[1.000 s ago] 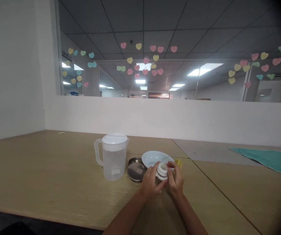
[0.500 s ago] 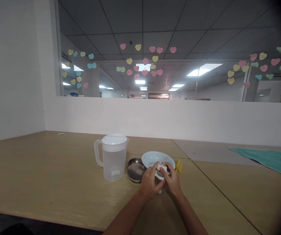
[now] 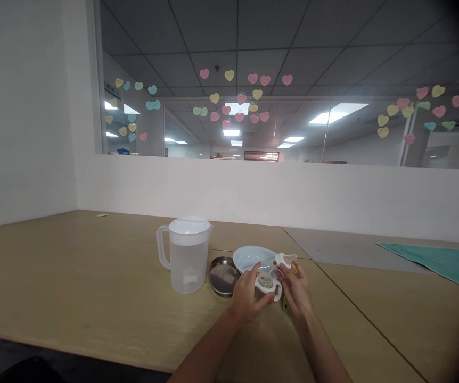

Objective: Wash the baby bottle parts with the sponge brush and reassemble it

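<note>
My left hand (image 3: 247, 296) is wrapped round the side of a baby bottle (image 3: 267, 282) with a white collar and a white handle; its round mouth is uncovered. Up and to the right, my right hand (image 3: 295, 287) grips the bottle's white nipple cap (image 3: 282, 260), tilted, with a clear teat pointing right. A thin pale straw seems to hang from the cap toward the bottle's mouth. Just behind both hands sits a pale blue bowl (image 3: 249, 255). Something green (image 3: 285, 304) shows beneath my right hand, mostly hidden.
Left of the hands are a round metal tin (image 3: 222, 276) and a clear lidded pitcher (image 3: 189, 260) with its handle to the left. A yellow object is mostly covered by my right hand. A teal cloth (image 3: 425, 255) lies at the far right of the wooden table (image 3: 93, 292).
The nipple cap has come off the bottle and moved up and right in my right hand. My left hand stays on the bottle. The view has shifted slightly.
</note>
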Demonstrator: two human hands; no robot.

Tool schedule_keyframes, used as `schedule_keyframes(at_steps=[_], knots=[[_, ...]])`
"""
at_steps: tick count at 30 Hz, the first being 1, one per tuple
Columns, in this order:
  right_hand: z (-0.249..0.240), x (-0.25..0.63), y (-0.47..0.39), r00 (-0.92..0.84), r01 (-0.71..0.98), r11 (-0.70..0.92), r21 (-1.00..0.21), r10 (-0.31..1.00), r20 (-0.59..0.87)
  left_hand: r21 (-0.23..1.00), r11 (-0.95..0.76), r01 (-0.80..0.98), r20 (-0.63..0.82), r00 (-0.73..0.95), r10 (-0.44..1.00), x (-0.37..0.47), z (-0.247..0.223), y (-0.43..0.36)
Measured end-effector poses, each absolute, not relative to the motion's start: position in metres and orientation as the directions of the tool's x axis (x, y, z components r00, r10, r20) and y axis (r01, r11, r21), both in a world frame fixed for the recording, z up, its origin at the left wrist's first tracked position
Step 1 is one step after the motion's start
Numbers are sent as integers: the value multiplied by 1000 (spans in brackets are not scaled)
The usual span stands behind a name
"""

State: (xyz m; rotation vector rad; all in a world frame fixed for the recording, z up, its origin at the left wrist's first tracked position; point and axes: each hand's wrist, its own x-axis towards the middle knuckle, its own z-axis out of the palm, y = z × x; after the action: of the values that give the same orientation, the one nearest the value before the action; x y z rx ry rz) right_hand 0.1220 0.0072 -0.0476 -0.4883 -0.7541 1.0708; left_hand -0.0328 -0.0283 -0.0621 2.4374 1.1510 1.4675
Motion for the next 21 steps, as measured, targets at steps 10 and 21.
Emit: schedule_keyframes(at_steps=[10, 21], knots=[[-61, 145, 24, 309, -772, 409, -486, 910, 276, 407, -711, 573, 734, 258, 628, -33, -62, -28], [-72, 165, 32, 268, -784, 392, -481, 913, 308, 388, -725, 569, 744, 271, 611, -34, -63, -27]])
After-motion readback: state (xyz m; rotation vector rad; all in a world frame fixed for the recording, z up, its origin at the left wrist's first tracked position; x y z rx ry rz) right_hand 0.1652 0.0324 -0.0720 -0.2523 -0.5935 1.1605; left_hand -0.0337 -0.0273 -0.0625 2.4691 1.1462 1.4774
